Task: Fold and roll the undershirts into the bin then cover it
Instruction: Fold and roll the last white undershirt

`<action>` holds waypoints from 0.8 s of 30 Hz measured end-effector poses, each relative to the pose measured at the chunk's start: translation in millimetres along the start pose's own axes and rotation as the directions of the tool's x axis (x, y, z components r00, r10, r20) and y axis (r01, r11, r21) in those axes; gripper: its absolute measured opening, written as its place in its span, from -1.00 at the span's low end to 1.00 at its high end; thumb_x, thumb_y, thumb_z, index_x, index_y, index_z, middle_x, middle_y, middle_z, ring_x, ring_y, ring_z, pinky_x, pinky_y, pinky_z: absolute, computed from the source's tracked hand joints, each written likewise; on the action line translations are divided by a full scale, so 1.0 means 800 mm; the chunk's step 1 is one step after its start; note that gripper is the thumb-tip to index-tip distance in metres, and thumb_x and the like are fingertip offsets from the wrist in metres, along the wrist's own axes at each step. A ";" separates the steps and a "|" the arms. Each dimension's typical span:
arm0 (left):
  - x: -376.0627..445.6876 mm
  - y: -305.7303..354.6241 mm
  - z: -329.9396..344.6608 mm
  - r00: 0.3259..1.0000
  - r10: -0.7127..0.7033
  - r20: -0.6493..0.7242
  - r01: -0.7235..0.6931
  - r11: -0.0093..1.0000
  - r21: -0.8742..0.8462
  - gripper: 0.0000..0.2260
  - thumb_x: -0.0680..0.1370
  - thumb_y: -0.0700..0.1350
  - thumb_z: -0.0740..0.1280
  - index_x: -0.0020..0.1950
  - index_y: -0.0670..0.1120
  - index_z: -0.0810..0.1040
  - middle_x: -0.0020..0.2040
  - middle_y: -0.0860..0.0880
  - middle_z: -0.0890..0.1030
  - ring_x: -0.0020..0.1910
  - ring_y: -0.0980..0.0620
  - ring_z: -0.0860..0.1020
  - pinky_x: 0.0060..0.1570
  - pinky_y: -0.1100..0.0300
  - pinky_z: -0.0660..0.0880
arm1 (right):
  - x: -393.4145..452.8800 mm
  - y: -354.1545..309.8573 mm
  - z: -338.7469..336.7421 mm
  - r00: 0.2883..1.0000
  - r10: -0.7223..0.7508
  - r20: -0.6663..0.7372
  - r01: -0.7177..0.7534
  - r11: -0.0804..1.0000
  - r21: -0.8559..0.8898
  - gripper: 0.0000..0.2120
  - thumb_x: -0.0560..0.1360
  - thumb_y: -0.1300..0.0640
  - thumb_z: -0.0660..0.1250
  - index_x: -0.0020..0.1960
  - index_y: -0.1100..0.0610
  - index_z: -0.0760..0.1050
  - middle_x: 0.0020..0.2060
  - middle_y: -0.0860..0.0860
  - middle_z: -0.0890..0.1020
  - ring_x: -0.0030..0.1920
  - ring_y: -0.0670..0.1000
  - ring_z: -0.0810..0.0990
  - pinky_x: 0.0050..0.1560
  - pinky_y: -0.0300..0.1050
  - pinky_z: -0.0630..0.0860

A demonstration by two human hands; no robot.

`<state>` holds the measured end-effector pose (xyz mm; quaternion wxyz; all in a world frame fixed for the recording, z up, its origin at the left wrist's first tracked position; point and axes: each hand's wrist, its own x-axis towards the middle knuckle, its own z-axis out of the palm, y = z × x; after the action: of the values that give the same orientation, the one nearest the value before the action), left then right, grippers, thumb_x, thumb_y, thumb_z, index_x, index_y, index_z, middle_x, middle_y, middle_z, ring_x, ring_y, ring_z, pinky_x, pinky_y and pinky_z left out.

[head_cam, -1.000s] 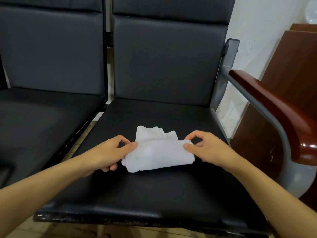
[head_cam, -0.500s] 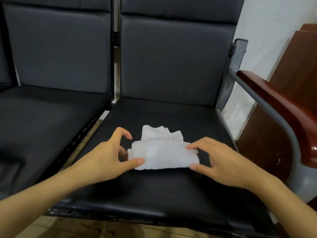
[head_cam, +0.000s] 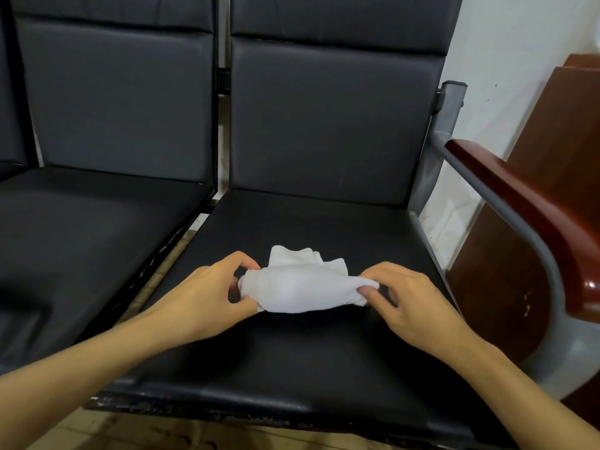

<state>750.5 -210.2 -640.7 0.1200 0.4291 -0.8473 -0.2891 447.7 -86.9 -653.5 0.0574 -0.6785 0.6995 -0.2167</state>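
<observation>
Head view is showing us rolling the white undershirt [head_cam: 302,289] on the black seat [head_cam: 324,358], left hand [head_cam: 207,298] and right hand [head_cam: 412,302] pinching its ends; next, we judge, comes finishing the roll, with no bin visible.

White undershirt [head_cam: 302,287], black seat [head_cam: 324,352], red-brown armrest [head_cam: 535,216]

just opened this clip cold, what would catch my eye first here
A white undershirt, partly rolled, lies near the middle of the black seat, bright against the dark cushion. The left hand and right hand pinch its two ends. At the right edge, a glossy reddish wooden armrest stands out.
</observation>
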 end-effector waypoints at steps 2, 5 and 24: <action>0.003 0.003 -0.010 0.999 0.006 0.038 -0.006 1.000 -0.011 -0.74 0.53 0.03 0.40 0.16 0.25 0.46 -0.21 0.06 0.71 -0.34 0.04 0.56 -0.15 0.00 0.58 | 0.004 -0.004 -0.009 0.999 0.040 0.014 -0.041 0.997 0.066 -0.93 0.66 -0.04 0.27 0.03 -0.17 0.52 -0.13 -0.20 0.62 -0.11 -0.23 0.59 -0.15 -0.25 0.53; 0.008 0.008 -0.027 0.998 -0.012 0.069 0.018 0.996 -0.090 -0.77 0.57 -0.10 0.33 0.14 0.21 0.53 -0.22 0.07 0.72 -0.43 0.03 0.47 -0.34 0.16 0.48 | 0.010 -0.015 -0.022 0.991 0.105 0.089 -0.119 0.978 0.170 -0.88 0.69 -0.03 0.20 0.02 -0.09 0.49 -0.23 -0.12 0.62 -0.31 -0.23 0.61 -0.31 -0.32 0.51; 0.060 0.013 -0.014 0.990 -0.016 -0.143 0.018 1.000 0.013 -0.78 0.57 0.01 0.43 0.16 0.21 0.48 -0.16 0.13 0.68 -0.31 0.25 0.59 -0.26 0.27 0.50 | 0.066 -0.018 -0.019 0.971 0.229 0.071 -0.212 0.959 -0.190 -0.61 0.64 -0.18 0.27 0.41 -0.17 0.27 0.11 -0.20 0.65 -0.05 -0.14 0.63 -0.05 -0.14 0.63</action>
<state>720.1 -247.9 -628.0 0.1748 0.4567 -0.8349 -0.2526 451.3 -134.7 -623.1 0.0516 -0.6080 0.7842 -0.1130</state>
